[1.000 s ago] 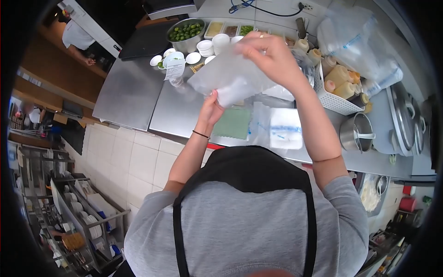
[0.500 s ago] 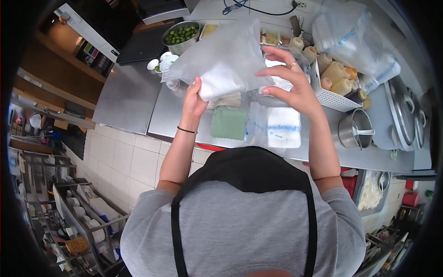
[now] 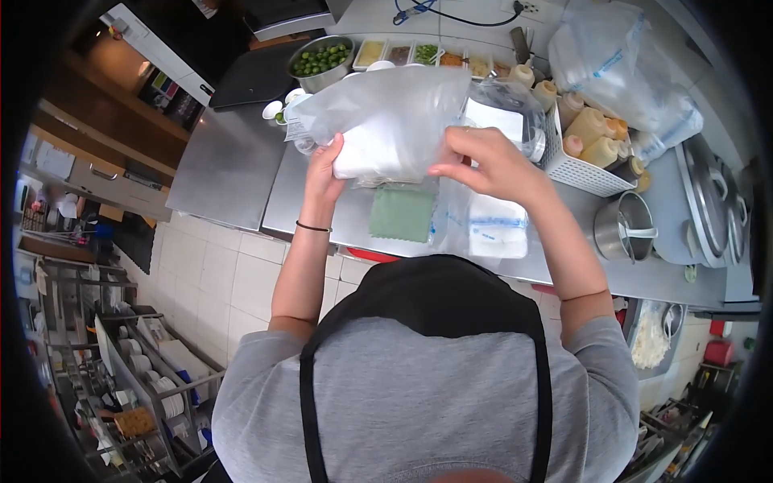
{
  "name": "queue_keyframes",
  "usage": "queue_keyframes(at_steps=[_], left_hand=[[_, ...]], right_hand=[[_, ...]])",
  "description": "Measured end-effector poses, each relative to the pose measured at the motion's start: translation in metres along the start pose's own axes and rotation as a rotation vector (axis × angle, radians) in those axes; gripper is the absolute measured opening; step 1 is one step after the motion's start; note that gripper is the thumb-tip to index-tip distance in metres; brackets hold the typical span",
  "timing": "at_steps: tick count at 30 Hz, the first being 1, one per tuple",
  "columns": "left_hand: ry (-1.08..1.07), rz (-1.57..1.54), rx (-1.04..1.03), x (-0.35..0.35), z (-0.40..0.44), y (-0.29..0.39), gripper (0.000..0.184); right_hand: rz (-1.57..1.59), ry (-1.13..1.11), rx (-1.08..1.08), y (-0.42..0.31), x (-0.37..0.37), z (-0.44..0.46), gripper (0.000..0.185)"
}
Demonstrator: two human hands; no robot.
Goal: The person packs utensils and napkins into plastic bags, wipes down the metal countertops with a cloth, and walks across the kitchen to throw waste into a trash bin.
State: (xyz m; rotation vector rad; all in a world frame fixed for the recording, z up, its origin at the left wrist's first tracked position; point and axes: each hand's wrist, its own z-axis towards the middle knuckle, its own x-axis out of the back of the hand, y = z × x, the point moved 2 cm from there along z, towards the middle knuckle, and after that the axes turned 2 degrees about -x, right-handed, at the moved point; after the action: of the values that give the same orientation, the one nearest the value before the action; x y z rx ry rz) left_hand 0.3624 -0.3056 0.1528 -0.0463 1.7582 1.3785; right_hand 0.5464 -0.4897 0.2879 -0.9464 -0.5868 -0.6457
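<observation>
A clear plastic bag (image 3: 411, 101) with a white folded item (image 3: 366, 153) inside is held up over the steel counter. My left hand (image 3: 325, 169) grips the bag's left lower side, thumb up. At the bag's right edge, my right hand (image 3: 487, 161) is closed, thumb and fingers pinched on the plastic. Below the bag lie a green cloth-like square (image 3: 402, 214) and a white packet with blue print (image 3: 497, 225). A clear container with a white sheet (image 3: 495, 119) sits behind my right hand.
Behind are a steel bowl of green limes (image 3: 321, 62) and trays of chopped ingredients (image 3: 426, 54). To the right stand a white basket of bottles (image 3: 581, 173), a steel pot (image 3: 623, 225) and large lids (image 3: 704, 205). A dark board (image 3: 258, 74) lies at the back left.
My right hand has gone from above the bag to its right edge, opening, then closing on it. The bag has tilted and spread out. The person at the upper left is out of view.
</observation>
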Motion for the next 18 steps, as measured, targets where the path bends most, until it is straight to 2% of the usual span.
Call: queue_keyframes(at_steps=[2, 4, 5, 7, 8, 10, 11, 12, 14, 15, 16, 18], left_hand=[[0.021, 0.032, -0.029, 0.008, 0.001, 0.005, 0.027], [0.039, 0.014, -0.053, 0.015, 0.002, 0.011, 0.027], [0.055, -0.006, -0.073, 0.018, 0.001, 0.013, 0.027], [0.059, 0.021, -0.085, 0.016, -0.001, 0.018, 0.027], [0.061, 0.048, -0.092, 0.013, -0.004, 0.02, 0.027], [0.031, 0.112, -0.089, 0.004, -0.008, 0.024, 0.026], [-0.001, 0.177, -0.088, -0.002, -0.008, 0.026, 0.025], [-0.006, 0.178, -0.086, -0.008, -0.008, 0.028, 0.025], [0.01, 0.271, -0.154, -0.018, -0.01, 0.033, 0.024], [0.009, 0.272, -0.152, -0.021, -0.01, 0.037, 0.024], [0.004, 0.299, -0.183, -0.023, -0.011, 0.041, 0.023], [-0.004, 0.327, -0.215, -0.022, -0.01, 0.045, 0.022]], right_hand=[[-0.048, 0.023, 0.062, 0.0, 0.009, 0.0, 0.018], [0.166, 0.232, -0.022, 0.01, 0.026, -0.009, 0.016], [0.168, 0.23, -0.018, 0.021, 0.03, -0.015, 0.016], [0.633, 0.458, -0.226, 0.058, 0.032, -0.028, 0.034], [0.633, 0.457, -0.226, 0.061, 0.025, -0.026, 0.034], [1.056, 0.214, -0.301, 0.066, 0.001, -0.02, 0.06], [1.067, 0.157, -0.385, 0.073, -0.011, -0.02, 0.074], [1.065, 0.162, -0.384, 0.077, -0.013, -0.023, 0.074], [0.941, 0.048, -0.32, 0.068, -0.015, -0.022, 0.062], [0.8, 0.084, -0.447, 0.062, -0.009, -0.018, 0.044], [0.802, 0.085, -0.447, 0.06, -0.004, -0.017, 0.044], [0.647, 0.25, -0.533, 0.059, 0.008, -0.015, 0.031]])
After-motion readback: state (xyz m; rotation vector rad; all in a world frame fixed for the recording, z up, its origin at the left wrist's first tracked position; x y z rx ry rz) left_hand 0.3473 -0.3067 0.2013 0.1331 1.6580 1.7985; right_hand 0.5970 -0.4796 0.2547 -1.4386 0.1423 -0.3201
